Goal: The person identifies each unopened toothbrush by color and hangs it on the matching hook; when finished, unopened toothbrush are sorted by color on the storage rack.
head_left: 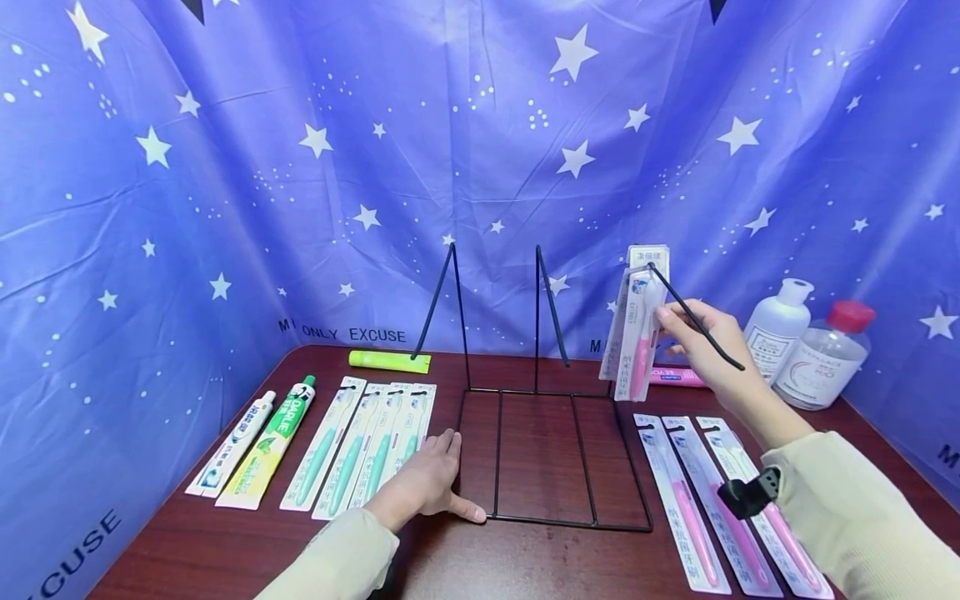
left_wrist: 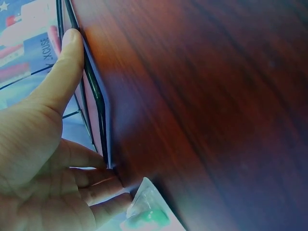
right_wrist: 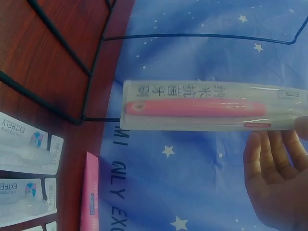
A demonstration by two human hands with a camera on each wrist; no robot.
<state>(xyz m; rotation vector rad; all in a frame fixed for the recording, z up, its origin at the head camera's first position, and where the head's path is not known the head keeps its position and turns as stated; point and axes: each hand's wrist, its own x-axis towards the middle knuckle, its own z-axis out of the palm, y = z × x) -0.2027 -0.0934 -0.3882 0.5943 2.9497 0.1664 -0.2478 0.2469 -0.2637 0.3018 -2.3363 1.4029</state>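
In the head view my right hand (head_left: 701, 337) pinches the edge of a packaged pink toothbrush (head_left: 641, 350), which hangs upright at the right prong (head_left: 697, 318) of a black wire rack (head_left: 536, 325). Another package (head_left: 613, 337) shows partly behind it. The right wrist view shows the toothbrush pack (right_wrist: 197, 107) with the thumb on its edge and the fingers (right_wrist: 269, 159) below. My left hand (head_left: 427, 475) rests at the front left corner of the rack's base. Its thumb (left_wrist: 70, 62) lies against the wire, with the fingers extended beside it.
Packaged green toothbrushes (head_left: 337, 450) lie left of the rack, beside two toothpaste tubes (head_left: 266, 446). Three packaged pink toothbrushes (head_left: 682, 504) lie at the right. A yellow tube (head_left: 390, 361), a pink tube (head_left: 678, 377) and two bottles (head_left: 821, 358) stand or lie towards the back.
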